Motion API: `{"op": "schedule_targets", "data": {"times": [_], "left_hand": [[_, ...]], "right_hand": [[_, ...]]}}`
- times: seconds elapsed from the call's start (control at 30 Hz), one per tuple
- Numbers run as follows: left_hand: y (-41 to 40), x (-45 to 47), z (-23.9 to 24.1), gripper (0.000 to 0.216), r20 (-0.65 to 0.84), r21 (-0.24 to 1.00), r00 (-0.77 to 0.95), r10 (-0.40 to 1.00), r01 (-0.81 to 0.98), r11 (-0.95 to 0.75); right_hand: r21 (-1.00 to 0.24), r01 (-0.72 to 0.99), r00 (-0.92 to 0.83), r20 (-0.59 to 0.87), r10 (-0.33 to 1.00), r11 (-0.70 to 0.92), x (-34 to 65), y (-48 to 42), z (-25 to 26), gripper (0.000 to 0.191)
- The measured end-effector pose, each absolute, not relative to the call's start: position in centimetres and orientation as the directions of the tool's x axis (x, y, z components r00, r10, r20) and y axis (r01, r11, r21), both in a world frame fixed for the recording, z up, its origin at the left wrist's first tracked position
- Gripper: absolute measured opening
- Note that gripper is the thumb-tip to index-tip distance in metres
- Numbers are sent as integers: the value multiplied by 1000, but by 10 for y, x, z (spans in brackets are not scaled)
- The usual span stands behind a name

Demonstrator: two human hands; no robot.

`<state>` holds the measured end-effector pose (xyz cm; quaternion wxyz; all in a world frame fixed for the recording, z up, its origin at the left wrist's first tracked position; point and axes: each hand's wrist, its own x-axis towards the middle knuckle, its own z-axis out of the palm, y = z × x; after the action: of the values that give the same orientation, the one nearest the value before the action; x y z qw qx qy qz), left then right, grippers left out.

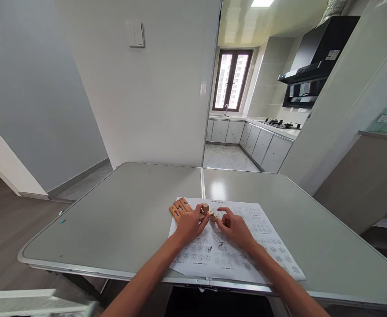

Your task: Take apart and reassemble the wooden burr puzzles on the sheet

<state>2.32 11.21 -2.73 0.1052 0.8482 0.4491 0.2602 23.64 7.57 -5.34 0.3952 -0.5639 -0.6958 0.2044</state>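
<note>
My left hand (189,224) is closed around wooden puzzle pieces, with a square-ended wooden block (205,207) standing up past its fingertips. Close by on the right, my right hand (235,225) has its index finger and thumb apart. Its thumb tip is at a small pale wooden piece (213,218) between the two hands; whether it presses on it I cannot tell. Several flat notched wooden pieces (179,208) lie side by side just beyond my left hand. Under both hands is a large printed paper sheet (200,256) with rows of small diagrams.
The sheet lies on a grey folding table (120,220) with a seam down its middle. A small green bit (62,221) lies near the left edge. Behind the table stand a white wall (153,101) and a kitchen with white cabinets (228,130).
</note>
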Motion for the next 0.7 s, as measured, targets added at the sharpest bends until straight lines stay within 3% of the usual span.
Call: {"op": "schedule_targets", "data": {"times": [0.33, 0.7], "left_hand": [[108, 20, -24, 40, 303, 442, 605, 736, 595, -671], [108, 19, -22, 36, 320, 470, 642, 697, 531, -705]], "right_hand": [[-646, 682, -154, 334, 930, 344, 236, 74, -57, 34], [-644, 673, -212, 304, 929, 364, 235, 71, -50, 34]]}}
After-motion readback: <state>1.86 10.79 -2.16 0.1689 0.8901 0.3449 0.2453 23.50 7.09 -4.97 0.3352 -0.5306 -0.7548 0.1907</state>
